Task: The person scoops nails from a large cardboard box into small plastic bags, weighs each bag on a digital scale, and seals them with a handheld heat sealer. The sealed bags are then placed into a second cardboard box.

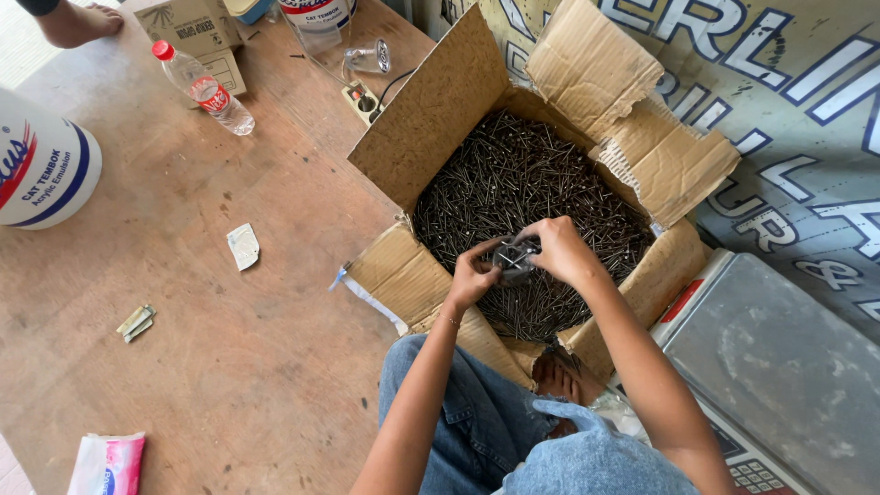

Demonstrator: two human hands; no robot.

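An open cardboard box stands on the wooden floor, filled with several dark nails. Over the nails my left hand and my right hand meet around a bundle of nails in a small clear plastic bag. Both hands grip it from opposite sides, fingers curled. My knees in blue jeans are just below the box.
A grey weighing scale sits at the right. A plastic water bottle, a white paint bucket, a small carton, a power strip, paper scraps and a pink pack lie on the floor. Another person's foot is at top left.
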